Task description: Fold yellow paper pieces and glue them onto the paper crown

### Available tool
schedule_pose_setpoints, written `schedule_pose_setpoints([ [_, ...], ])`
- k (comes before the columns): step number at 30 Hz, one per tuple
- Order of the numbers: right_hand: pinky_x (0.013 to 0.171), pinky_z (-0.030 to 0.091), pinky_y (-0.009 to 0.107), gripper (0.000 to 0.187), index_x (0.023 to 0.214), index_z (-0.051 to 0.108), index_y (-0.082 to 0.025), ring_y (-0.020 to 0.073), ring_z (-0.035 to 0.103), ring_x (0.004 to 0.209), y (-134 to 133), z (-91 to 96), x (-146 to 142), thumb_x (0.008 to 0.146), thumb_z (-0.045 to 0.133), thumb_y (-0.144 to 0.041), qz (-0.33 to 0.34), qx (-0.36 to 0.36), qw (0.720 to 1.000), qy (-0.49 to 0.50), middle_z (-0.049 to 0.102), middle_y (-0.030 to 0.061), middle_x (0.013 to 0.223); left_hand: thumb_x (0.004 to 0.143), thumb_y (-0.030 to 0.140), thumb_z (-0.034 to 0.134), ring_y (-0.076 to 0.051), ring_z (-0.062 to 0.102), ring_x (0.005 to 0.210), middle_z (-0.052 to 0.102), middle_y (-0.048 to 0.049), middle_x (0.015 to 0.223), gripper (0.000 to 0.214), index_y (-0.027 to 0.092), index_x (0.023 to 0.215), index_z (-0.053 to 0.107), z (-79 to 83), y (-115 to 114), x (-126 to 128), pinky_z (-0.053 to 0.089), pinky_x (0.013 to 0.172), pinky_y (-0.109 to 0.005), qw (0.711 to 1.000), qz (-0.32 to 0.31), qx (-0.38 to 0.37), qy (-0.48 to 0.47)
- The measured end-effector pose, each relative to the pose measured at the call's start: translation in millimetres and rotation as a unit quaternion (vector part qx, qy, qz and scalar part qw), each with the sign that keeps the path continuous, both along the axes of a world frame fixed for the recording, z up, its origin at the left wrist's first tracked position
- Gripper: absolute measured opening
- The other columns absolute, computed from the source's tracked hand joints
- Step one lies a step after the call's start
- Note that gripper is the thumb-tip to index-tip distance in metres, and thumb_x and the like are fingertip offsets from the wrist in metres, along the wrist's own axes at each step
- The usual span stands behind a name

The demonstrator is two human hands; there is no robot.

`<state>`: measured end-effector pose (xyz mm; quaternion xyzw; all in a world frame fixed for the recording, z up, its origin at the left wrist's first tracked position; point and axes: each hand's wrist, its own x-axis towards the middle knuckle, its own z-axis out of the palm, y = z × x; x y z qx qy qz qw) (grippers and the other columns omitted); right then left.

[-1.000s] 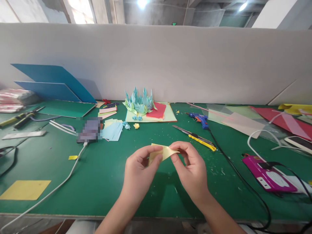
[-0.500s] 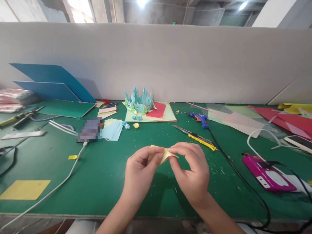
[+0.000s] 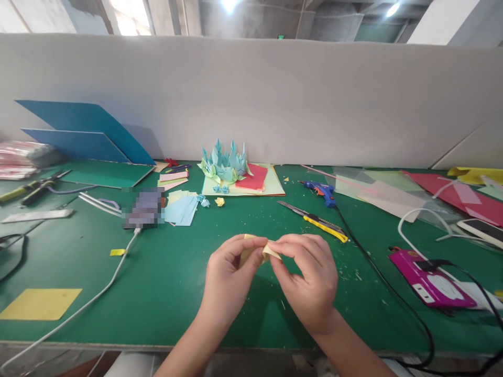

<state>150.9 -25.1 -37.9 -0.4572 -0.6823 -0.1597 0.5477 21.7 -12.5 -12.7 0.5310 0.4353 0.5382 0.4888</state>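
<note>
A small piece of pale yellow paper (image 3: 271, 252) is held up above the green table, bent and partly folded. My left hand (image 3: 231, 267) pinches its left part between thumb and fingers. On the other side, my right hand (image 3: 308, 272) grips the right edge, its fingertips close to those of the left. Much of the paper is hidden behind my fingers. Beyond the hands lie a small yellow folded paper piece (image 3: 219, 201) and a yellow utility knife (image 3: 324, 227) with its blade out.
A blue-green paper flower (image 3: 223, 165) stands at the back on coloured sheets. Right of it lie a blue glue gun (image 3: 323, 192) and a magenta power strip (image 3: 432, 283). At left are blue paper slips (image 3: 181, 211), a white cable (image 3: 106, 285) and a yellow sheet (image 3: 41, 304).
My right fingers have moved slightly left, nearer my left fingertips. The paper's right end, which stuck out flatter before, is now curled downward between the hands.
</note>
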Motion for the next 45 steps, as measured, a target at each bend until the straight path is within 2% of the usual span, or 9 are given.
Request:
schedule_pose_setpoints([
  [5,0.069,0.045,0.032,0.011,0.083,0.060,-0.022,0.0171,0.060,0.070,1,-1.7,1,0.083,0.062,-0.010,-0.001,0.000,1.000,-0.012,0.070,0.0020,0.074,0.062,0.022,0.074,-0.016,0.064,0.067,0.073,-0.0035,0.074,0.011,0.019,0.072,0.076,-0.9,-1,0,0.054,0.062,-0.024,0.996,-0.014,-0.083,-0.042],
  [11,0.068,0.044,0.033,0.009,0.083,0.061,-0.020,0.0173,0.059,0.069,3,-0.2,3,0.084,0.061,-0.011,0.001,-0.017,0.999,-0.050,0.070,0.0029,0.075,0.054,0.023,0.080,-0.015,0.066,0.069,0.075,-0.0035,0.075,0.019,0.018,0.072,0.077,-3.4,2,1,0.055,0.064,-0.023,0.987,-0.021,-0.132,-0.090],
  [15,0.067,0.044,0.033,0.009,0.087,0.064,-0.019,0.0174,0.058,0.069,3,2.8,5,0.085,0.061,-0.010,0.019,-0.010,0.997,-0.070,0.071,0.0043,0.077,0.054,0.025,0.082,-0.013,0.066,0.067,0.076,-0.0037,0.076,0.023,0.017,0.075,0.078,-2.7,2,0,0.054,0.063,-0.020,0.980,-0.016,-0.164,-0.111],
  [24,0.070,0.045,0.035,0.023,0.105,0.065,-0.020,0.0187,0.058,0.075,2,2.2,6,0.087,0.057,-0.009,0.036,-0.010,0.993,-0.113,0.071,0.0070,0.089,0.056,0.031,0.083,-0.015,0.069,0.070,0.077,-0.0075,0.080,0.027,0.015,0.077,0.078,1.9,2,-5,0.055,0.068,-0.022,0.976,-0.007,-0.167,-0.140],
  [28,0.070,0.047,0.035,0.033,0.117,0.063,-0.022,0.0194,0.058,0.077,3,1.0,6,0.087,0.054,-0.010,0.037,-0.012,0.991,-0.125,0.070,0.0076,0.092,0.051,0.030,0.086,-0.017,0.069,0.072,0.077,-0.0083,0.083,0.034,0.015,0.081,0.078,3.2,1,-7,0.055,0.069,-0.025,0.975,-0.014,-0.172,-0.144],
  [32,0.071,0.047,0.036,0.040,0.124,0.059,-0.022,0.0201,0.058,0.079,3,0.8,6,0.087,0.053,-0.009,0.037,-0.011,0.989,-0.142,0.069,0.0084,0.096,0.053,0.032,0.086,-0.017,0.069,0.077,0.077,-0.0072,0.085,0.033,0.017,0.082,0.078,3.5,2,-8,0.055,0.073,-0.024,0.976,-0.020,-0.163,-0.146],
  [36,0.072,0.048,0.037,0.041,0.125,0.057,-0.020,0.0205,0.058,0.081,3,0.6,6,0.086,0.053,-0.007,0.045,-0.009,0.989,-0.139,0.068,0.0098,0.098,0.054,0.032,0.086,-0.016,0.069,0.077,0.078,-0.0061,0.084,0.033,0.018,0.082,0.078,2.8,2,-9,0.055,0.072,-0.023,0.975,-0.025,-0.159,-0.151],
  [40,0.072,0.050,0.037,0.042,0.123,0.059,-0.023,0.0199,0.061,0.082,4,0.3,6,0.086,0.053,-0.007,0.062,-0.022,0.994,-0.091,0.067,0.0092,0.098,0.054,0.030,0.085,-0.017,0.070,0.078,0.077,-0.0067,0.087,0.036,0.018,0.086,0.078,4.0,0,-8,0.056,0.074,-0.025,0.974,-0.041,-0.157,-0.161],
  [45,0.072,0.052,0.037,0.040,0.119,0.063,-0.024,0.0198,0.064,0.084,3,0.6,5,0.085,0.053,-0.006,0.086,-0.026,0.995,-0.044,0.067,0.0085,0.097,0.054,0.029,0.085,-0.019,0.070,0.078,0.077,-0.0078,0.085,0.037,0.015,0.087,0.076,4.2,0,-8,0.056,0.075,-0.029,0.978,-0.026,-0.155,-0.139],
])
